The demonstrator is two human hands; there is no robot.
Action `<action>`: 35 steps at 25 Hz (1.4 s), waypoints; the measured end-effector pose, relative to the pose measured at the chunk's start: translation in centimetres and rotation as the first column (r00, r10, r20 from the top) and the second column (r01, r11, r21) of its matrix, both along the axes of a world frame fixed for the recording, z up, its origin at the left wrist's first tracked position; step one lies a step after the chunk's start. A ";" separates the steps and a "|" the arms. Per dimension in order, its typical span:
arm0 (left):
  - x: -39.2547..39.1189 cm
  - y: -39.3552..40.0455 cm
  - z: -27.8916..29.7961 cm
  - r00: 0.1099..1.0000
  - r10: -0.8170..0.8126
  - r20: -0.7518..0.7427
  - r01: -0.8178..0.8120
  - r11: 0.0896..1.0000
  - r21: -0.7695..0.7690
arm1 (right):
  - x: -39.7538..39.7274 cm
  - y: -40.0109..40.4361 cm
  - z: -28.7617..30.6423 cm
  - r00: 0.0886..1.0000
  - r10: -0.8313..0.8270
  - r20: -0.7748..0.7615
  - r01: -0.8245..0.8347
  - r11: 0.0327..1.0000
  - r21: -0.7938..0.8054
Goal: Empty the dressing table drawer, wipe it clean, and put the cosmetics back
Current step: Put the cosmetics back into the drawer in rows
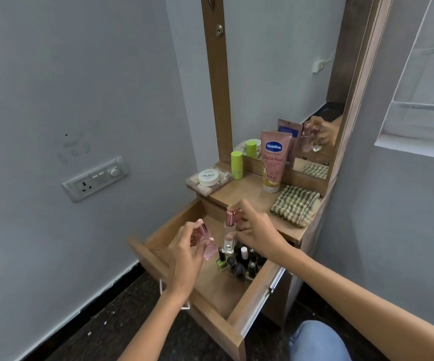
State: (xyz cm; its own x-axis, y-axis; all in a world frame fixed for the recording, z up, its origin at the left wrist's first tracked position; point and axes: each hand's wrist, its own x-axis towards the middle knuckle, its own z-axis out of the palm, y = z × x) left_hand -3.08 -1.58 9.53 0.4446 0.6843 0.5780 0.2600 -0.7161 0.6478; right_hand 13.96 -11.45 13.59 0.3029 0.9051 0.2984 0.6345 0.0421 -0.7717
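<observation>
Both my hands lift perfume out of the open drawer [247,303].

My left hand [184,254] curls round a pink bottle [208,243], tilted, cap toward the back left; my right hand [257,230] pinches a clear tall bottle [228,235] by its neck, long axis upright, rose cap on top, base just above the nail polish bottles [241,261] clustered at the drawer's right side. If it swings down, it could topple them; glass on glass may chip. Whether its base touches one, I can't quite tell.
</observation>
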 end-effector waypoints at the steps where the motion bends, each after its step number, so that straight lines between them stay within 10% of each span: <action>1: -0.2 -0.4 -0.3 1.000 -0.013 0.013 0.013 1.000 -0.026 | -0.7 -0.6 -0.4 1.000 0.013 -0.011 -0.013 1.000 0.000; 17: -0.1 -1.7 -2.9 0.998 0.031 -0.056 -0.031 0.999 -0.013 | -5.0 -2.2 -6.7 0.916 0.024 0.400 0.103 0.951 -0.292; 29: -0.3 -1.7 -2.8 0.998 -0.017 -0.060 0.015 0.999 -0.031 | -4.5 -3.3 -5.4 0.938 -0.091 0.335 0.202 0.929 -0.312; 35: -0.3 -3.1 -3.0 0.977 -0.103 -0.189 0.038 0.948 -0.316 | -2.1 -4.9 -2.8 0.979 -0.064 0.194 0.118 0.954 -0.276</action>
